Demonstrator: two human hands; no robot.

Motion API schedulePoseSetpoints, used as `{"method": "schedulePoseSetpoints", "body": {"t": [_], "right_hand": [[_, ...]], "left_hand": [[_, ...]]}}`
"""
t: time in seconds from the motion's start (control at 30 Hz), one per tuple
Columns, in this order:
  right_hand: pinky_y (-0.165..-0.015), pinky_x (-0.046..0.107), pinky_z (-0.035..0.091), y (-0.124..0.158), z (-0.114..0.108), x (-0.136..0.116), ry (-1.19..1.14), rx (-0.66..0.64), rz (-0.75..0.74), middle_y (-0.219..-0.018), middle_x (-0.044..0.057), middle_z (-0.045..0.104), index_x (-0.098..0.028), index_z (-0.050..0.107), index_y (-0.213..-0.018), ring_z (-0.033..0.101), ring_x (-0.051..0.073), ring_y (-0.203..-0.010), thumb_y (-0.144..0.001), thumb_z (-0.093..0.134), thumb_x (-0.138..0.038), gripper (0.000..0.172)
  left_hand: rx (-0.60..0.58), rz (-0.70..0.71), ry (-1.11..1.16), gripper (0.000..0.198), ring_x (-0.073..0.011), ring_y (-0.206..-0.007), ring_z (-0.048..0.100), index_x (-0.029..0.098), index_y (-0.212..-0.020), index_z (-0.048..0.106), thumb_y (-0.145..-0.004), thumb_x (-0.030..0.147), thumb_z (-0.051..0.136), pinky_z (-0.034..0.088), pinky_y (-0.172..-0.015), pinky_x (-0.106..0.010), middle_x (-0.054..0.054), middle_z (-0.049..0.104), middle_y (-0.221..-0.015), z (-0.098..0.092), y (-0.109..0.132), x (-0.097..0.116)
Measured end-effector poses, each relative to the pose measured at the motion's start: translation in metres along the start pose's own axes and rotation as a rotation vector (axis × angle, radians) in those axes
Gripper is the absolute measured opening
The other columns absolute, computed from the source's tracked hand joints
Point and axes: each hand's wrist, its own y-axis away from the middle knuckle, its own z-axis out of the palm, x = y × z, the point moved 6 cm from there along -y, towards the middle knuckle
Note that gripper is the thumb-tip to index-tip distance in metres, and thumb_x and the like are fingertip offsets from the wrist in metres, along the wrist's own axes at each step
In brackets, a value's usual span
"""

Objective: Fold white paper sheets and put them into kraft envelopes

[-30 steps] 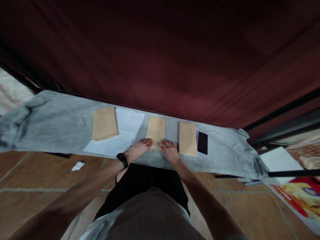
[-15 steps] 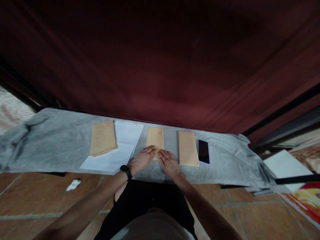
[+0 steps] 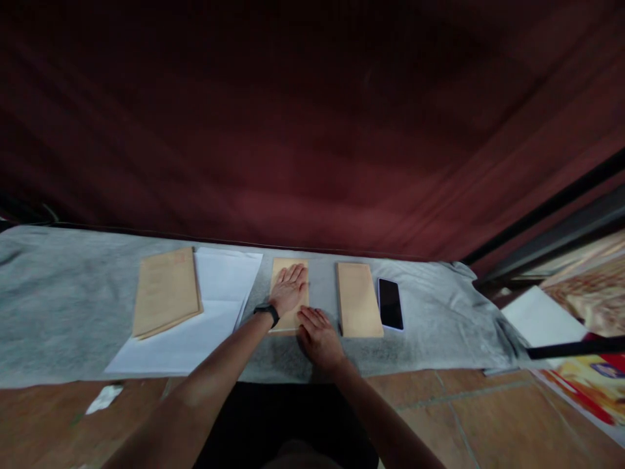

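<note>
A tan envelope (image 3: 280, 268) lies on the grey cloth (image 3: 68, 306) in front of me. My left hand (image 3: 289, 288), with a black band on the wrist, lies flat on it, fingers stretched toward its far end. My right hand (image 3: 318, 337) rests at the envelope's near right corner, fingers flat and together. A second tan envelope (image 3: 358, 299) lies just to the right, with a black phone (image 3: 390, 303) beside it. To the left, a stack of tan envelopes (image 3: 166, 290) sits on white paper sheets (image 3: 195, 326).
A dark red curtain (image 3: 312, 130) hangs behind the cloth. The floor (image 3: 488, 417) is brown tile, with a scrap of white paper (image 3: 104, 398) at the left. White sheets (image 3: 537, 316), a black bar (image 3: 576, 350) and a colourful print (image 3: 590, 384) lie at the right.
My left hand has slid forward along the middle envelope from its near edge to its far half. My right hand stays at the near corner. The camera has dipped closer.
</note>
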Motion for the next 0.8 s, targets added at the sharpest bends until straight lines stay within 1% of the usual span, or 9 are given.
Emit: {"method": "schedulePoseSetpoints", "body": {"t": [0.07, 0.17, 0.33, 0.47, 0.53, 0.6, 0.63, 0.7, 0.8], "right_hand": [[-0.121, 0.043, 0.038, -0.001, -0.001, -0.001, -0.008, 0.004, -0.004, -0.144, 0.010, 0.061, -0.017, 0.058, -0.138, 0.052, 0.021, -0.137, -0.101, 0.048, -0.022, 0.039], [-0.120, 0.044, 0.039, -0.002, 0.000, 0.000, -0.024, 0.004, 0.007, -0.143, 0.009, 0.062, -0.018, 0.059, -0.136, 0.053, 0.021, -0.135, -0.101, 0.048, -0.020, 0.037], [-0.117, 0.044, 0.042, 0.001, 0.001, 0.007, -0.101, 0.039, 0.039, -0.135, 0.009, 0.066, -0.021, 0.063, -0.130, 0.058, 0.020, -0.128, -0.101, 0.047, -0.017, 0.033], [-0.108, 0.040, 0.050, 0.002, -0.003, 0.019, -0.172, 0.085, 0.112, -0.120, 0.008, 0.071, -0.022, 0.067, -0.122, 0.064, 0.021, -0.118, -0.103, 0.042, -0.020, 0.031], [-0.109, 0.040, 0.050, -0.004, -0.006, 0.024, -0.172, 0.118, 0.143, -0.125, 0.009, 0.070, -0.021, 0.065, -0.128, 0.062, 0.021, -0.122, -0.104, 0.039, -0.022, 0.035], [-0.115, 0.041, 0.045, -0.014, -0.005, 0.023, -0.146, 0.107, 0.111, -0.139, 0.010, 0.063, -0.020, 0.058, -0.139, 0.055, 0.020, -0.134, -0.105, 0.037, -0.023, 0.041], [-0.119, 0.041, 0.042, -0.021, -0.002, 0.020, -0.125, 0.082, 0.081, -0.146, 0.009, 0.059, -0.020, 0.055, -0.144, 0.050, 0.019, -0.139, -0.105, 0.036, -0.024, 0.043], [-0.123, 0.041, 0.036, -0.033, 0.006, 0.012, -0.074, 0.011, 0.034, -0.152, 0.007, 0.054, -0.021, 0.050, -0.149, 0.044, 0.017, -0.144, -0.107, 0.035, -0.028, 0.045], [-0.126, 0.045, 0.029, -0.045, 0.020, 0.000, 0.003, -0.109, -0.033, -0.158, 0.005, 0.046, -0.025, 0.047, -0.151, 0.039, 0.018, -0.148, -0.108, 0.035, -0.033, 0.045]], "left_hand": [[0.022, 0.008, 0.001, 0.058, -0.0263, -0.154, 0.026, 0.015, -0.156, 0.038, -0.102, 0.032, 0.027, 0.018, -0.126, -0.053, -0.010, 0.038, -0.163, 0.001, -0.004, 0.001], [0.038, 0.075, 0.001, 0.058, -0.0240, -0.154, 0.027, 0.015, -0.156, 0.037, -0.102, 0.033, 0.028, 0.018, -0.127, -0.048, -0.009, 0.039, -0.162, 0.002, 0.005, 0.004], [0.031, 0.179, 0.014, 0.057, -0.0205, -0.154, 0.028, 0.014, -0.157, 0.035, -0.104, 0.034, 0.028, 0.020, -0.127, -0.043, -0.010, 0.038, -0.163, 0.003, 0.039, 0.010], [0.033, 0.210, 0.046, 0.056, -0.0191, -0.153, 0.030, 0.017, -0.158, 0.034, -0.105, 0.035, 0.028, 0.022, -0.127, -0.043, -0.009, 0.037, -0.163, 0.001, 0.068, 0.016], [0.037, 0.218, 0.060, 0.055, -0.0193, -0.152, 0.031, 0.018, -0.157, 0.035, -0.106, 0.037, 0.029, 0.023, -0.127, -0.043, -0.009, 0.039, -0.163, 0.000, 0.084, 0.019], [0.033, 0.233, 0.062, 0.055, -0.0215, -0.151, 0.035, 0.016, -0.155, 0.039, -0.105, 0.038, 0.032, 0.027, -0.126, -0.045, -0.011, 0.042, -0.160, -0.002, 0.100, 0.021], [0.031, 0.242, 0.062, 0.055, -0.0229, -0.150, 0.037, 0.014, -0.153, 0.042, -0.105, 0.039, 0.033, 0.029, -0.125, -0.046, -0.013, 0.044, -0.158, -0.003, 0.109, 0.022], [0.037, 0.257, 0.066, 0.053, -0.0253, -0.146, 0.043, 0.012, -0.148, 0.048, -0.104, 0.040, 0.038, 0.034, -0.122, -0.048, -0.016, 0.050, -0.154, -0.007, 0.125, 0.024], [0.060, 0.234, 0.084, 0.048, -0.0260, -0.141, 0.050, 0.014, -0.142, 0.054, -0.102, 0.038, 0.045, 0.040, -0.119, -0.048, -0.016, 0.057, -0.148, -0.015, 0.145, 0.021]]}}
